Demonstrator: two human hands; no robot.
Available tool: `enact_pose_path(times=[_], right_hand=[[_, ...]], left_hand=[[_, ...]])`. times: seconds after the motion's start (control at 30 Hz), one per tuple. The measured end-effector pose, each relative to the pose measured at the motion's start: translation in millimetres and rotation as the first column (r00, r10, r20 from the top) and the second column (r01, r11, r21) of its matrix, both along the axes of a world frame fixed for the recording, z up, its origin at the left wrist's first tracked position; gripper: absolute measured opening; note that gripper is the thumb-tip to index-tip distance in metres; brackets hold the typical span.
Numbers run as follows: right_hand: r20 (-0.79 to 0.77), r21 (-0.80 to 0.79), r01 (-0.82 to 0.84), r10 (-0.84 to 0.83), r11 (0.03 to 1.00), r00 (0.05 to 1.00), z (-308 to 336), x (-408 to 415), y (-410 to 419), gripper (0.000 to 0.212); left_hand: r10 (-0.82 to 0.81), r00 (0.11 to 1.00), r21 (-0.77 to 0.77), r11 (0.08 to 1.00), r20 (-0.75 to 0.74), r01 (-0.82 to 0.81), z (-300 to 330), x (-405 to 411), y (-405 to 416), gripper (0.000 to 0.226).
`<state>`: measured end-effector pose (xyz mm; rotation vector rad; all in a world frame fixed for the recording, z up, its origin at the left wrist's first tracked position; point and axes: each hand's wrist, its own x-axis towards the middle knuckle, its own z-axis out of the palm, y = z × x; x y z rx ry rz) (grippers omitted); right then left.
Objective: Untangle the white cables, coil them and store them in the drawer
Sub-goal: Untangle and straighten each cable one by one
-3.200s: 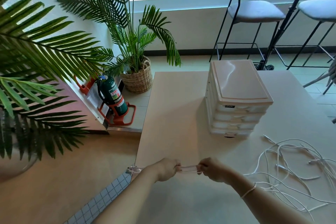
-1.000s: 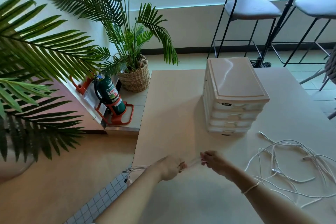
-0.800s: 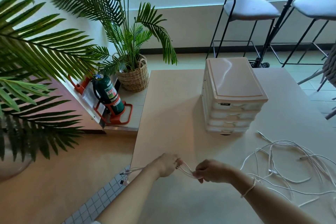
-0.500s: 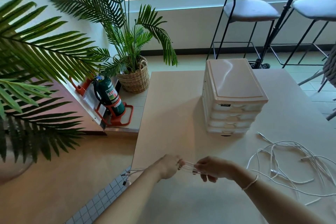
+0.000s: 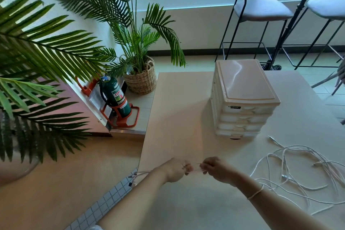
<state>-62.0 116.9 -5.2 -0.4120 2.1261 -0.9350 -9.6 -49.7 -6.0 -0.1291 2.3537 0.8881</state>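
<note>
My left hand [image 5: 175, 171] grips a bundle of white cable [image 5: 141, 173] near the table's left front edge; its plug ends stick out to the left past my wrist. My right hand [image 5: 216, 171] pinches the same cable a short way to the right, and a short stretch spans between the two hands. A loose tangle of white cables [image 5: 298, 172] lies on the table at the right. The white drawer unit [image 5: 240, 99] stands behind, all its drawers closed.
The beige table [image 5: 177, 117] ends at its left edge just beside my left hand. Beyond that edge are a green fire extinguisher [image 5: 115, 97] in a red stand, potted palms [image 5: 140, 73] and floor. Bar stools [image 5: 261, 11] stand behind the table.
My hands stayed near the table's front left, working the cable between them. The right hand dipped toward the left hand, then drew back slightly, leaving a short stretch of cable between them.
</note>
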Motion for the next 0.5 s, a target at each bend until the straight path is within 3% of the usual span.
enact_pose_path(times=[0.13,0.33,0.5], right_hand=[[-0.007,0.119,-0.252,0.255,0.96,0.967,10,-2,3,0.034],[-0.047,0.073,-0.035,0.039,0.997,0.998,4,-12,-4,0.037],[0.19,0.095,-0.219,0.198,0.971,0.962,7,-7,-4,0.03]], left_hand=[[-0.007,0.999,-0.016,1.0,-0.045,0.006,2,-5,-2,0.024],[-0.019,0.998,-0.007,1.0,-0.059,0.018,2,-4,0,0.025],[-0.022,0.999,-0.059,0.998,-0.038,0.02,5,-3,-4,0.028]])
